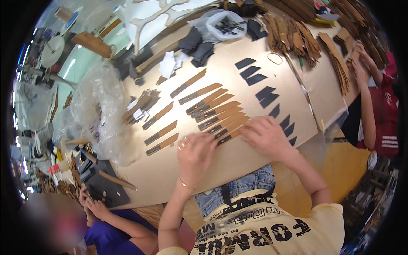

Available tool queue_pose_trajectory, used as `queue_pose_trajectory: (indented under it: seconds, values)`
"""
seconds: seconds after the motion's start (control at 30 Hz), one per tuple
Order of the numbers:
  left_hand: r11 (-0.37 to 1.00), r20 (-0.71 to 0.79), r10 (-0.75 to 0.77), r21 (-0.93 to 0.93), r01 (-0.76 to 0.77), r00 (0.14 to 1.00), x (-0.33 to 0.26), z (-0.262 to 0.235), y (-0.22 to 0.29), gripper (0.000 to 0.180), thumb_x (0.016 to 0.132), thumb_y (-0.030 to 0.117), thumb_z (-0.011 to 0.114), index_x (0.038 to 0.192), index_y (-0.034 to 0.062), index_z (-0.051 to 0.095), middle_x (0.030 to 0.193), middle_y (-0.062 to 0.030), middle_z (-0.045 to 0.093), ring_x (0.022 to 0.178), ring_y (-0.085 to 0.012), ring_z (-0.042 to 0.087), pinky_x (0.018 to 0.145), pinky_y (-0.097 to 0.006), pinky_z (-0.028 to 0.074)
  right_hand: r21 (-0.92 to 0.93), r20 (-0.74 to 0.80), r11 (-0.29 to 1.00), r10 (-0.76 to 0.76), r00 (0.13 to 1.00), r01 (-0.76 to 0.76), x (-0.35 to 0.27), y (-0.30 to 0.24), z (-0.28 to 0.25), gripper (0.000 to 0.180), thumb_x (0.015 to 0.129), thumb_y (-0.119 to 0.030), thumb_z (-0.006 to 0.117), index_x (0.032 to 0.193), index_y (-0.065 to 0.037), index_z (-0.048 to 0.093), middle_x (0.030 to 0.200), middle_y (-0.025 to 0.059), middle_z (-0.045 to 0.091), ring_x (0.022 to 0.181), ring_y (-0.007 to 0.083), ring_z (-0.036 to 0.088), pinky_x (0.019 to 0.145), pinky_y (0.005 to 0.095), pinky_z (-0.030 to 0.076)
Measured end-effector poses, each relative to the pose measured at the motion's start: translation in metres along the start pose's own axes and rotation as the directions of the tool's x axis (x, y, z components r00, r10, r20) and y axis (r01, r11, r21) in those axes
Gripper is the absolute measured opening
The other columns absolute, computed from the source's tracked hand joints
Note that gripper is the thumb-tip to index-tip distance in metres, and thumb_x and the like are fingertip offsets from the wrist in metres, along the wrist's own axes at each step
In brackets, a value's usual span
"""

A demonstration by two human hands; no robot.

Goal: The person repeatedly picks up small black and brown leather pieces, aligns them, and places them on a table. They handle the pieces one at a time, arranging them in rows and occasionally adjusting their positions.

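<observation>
Overlapping brown leather strips point(219, 111) with dark patches at their left ends lie fanned in a row in front of me. My left hand point(195, 155) is closed, thumb and fingers pinched beside the dark end of the nearest strip; anything between them is too small to make out. At that strip's brown end, my right hand point(267, 135) has its bent fingers closed on the tip. More patched strips point(161, 132) lie apart to the left. Right of the row, black slanted pieces point(267, 97) are spread out in a line.
Clear plastic wrap point(100, 114) bulges at the left. A hammer point(137, 75), black cloth scraps point(202, 53) and a white bag of black pieces point(227, 25) sit farther back. Bundled brown strips point(293, 36) lie at far right. Co-workers' hands point(361, 63) work at right and lower left.
</observation>
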State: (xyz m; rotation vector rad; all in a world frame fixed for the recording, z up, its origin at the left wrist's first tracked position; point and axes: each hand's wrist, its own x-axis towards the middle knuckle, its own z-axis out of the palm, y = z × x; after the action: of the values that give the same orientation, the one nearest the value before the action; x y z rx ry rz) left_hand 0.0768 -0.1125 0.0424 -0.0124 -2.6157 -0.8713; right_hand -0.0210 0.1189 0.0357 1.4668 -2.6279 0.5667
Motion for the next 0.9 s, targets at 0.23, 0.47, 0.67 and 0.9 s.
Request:
queue_pose_trajectory:
  seconds: [0.23,0.47,0.67,0.9]
  values:
    - [0.981,0.115,0.063,0.174,-0.083,0.991,-0.037,0.034,0.021,0.031,0.079,0.013,0.078,0.109,0.0093,0.070,0.114,-0.0048,0.062,0.104,-0.0251,0.058,0.090,-0.040,0.043,-0.122,0.058,0.989,-0.073,0.996,0.080,-0.024,-0.019,0.010,0.033,0.084,-0.015,0.057,0.115,-0.005,0.065,0.123,0.0114,0.059,0.114,0.0261,0.055,0.091,0.0385,0.045]
    - [0.951,0.206,0.215,0.179,-0.253,0.955,-0.047,0.044,0.025,0.024,0.082,0.010,0.074,0.105,0.0059,0.068,0.107,-0.0067,0.062,0.099,-0.0256,0.059,0.085,-0.040,0.044,-0.039,0.037,0.998,0.056,0.998,-0.054,-0.068,-0.046,0.012,0.034,0.085,-0.016,0.058,0.117,-0.007,0.064,0.127,0.0072,0.060,0.115,0.0220,0.055,0.093,0.0370,0.043]
    - [0.962,0.258,0.254,0.030,-0.271,0.932,-0.030,0.035,0.020,0.020,0.084,0.001,0.069,0.104,0.0043,0.067,0.101,-0.0082,0.066,0.092,-0.0275,0.063,0.080,-0.039,0.047,0.053,-0.086,0.978,0.206,0.975,-0.202,-0.080,-0.045,-0.002,0.035,0.086,-0.022,0.070,0.118,-0.011,0.065,0.128,0.0060,0.061,0.114,0.0211,0.055,0.095,0.0367,0.042]
    - [0.767,0.598,-0.121,-0.450,0.457,0.792,-0.017,0.020,0.060,0.017,0.098,0.006,0.058,0.111,-0.0040,0.063,0.086,-0.0088,0.069,0.079,-0.0175,0.067,0.077,-0.029,0.053,0.919,0.242,0.092,0.634,0.735,-0.382,-0.091,-0.022,-0.036,0.064,0.091,-0.044,0.068,0.139,-0.006,0.051,0.126,0.0092,0.063,0.104,0.0151,0.059,0.090,0.0288,0.046]
